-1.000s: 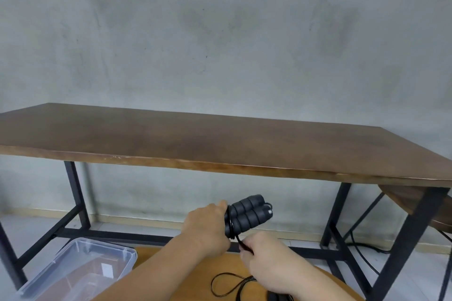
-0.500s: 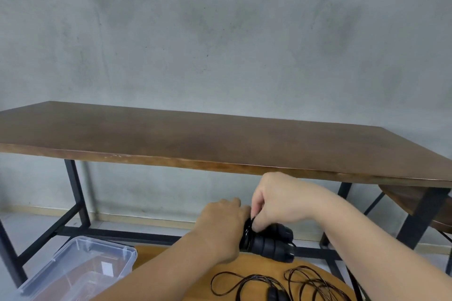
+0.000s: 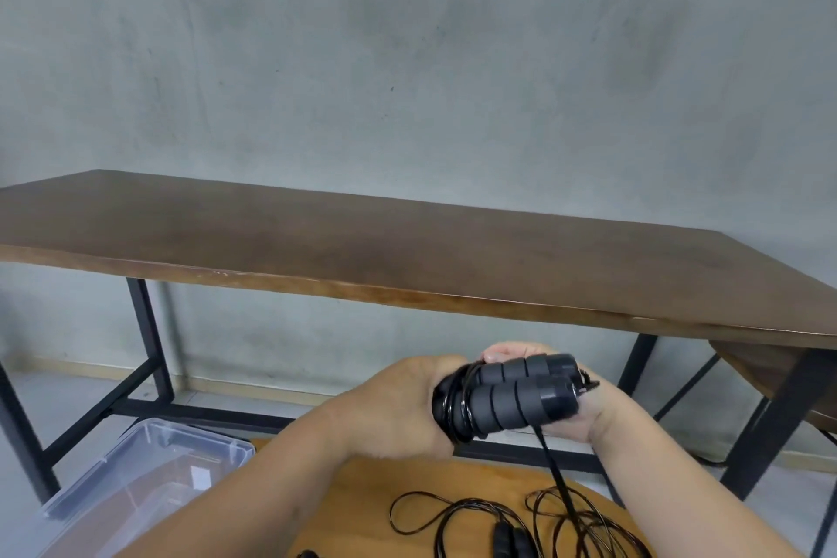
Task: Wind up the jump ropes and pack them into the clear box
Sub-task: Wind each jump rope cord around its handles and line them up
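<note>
The two foam handles (image 3: 516,394) of a jump rope lie side by side, held level in front of the person and above a small round table (image 3: 362,507). A few turns of cord (image 3: 457,403) already circle the handles at their left end. A free strand (image 3: 550,462) drops from under the handles to a loose tangle (image 3: 534,521) on the round table.

The left hand (image 3: 394,408) grips the left end of the pair, fingers curled round it, and pins the first turns. The right hand (image 3: 584,417) sits behind and below the right end. Its fingertips show above the far handle, so it seems to cup the handles, but whether it also pinches the cord I cannot tell.

To wind well, I judge the left hand should hold both handles firmly parallel while the right leads the strand round them. Each turn wants to sit just beside the last, taut enough not to slide off the foam. The tangle below may snag, so the strand should be drawn up slowly and shaken free if loops catch.

Other handles (image 3: 509,541) lie among the cords on the round table, probably a second rope to wind. The clear box (image 3: 136,480) stands open at lower left, near the round table, with no rope visible in it. Beyond stands a long wooden table (image 3: 362,249).
</note>
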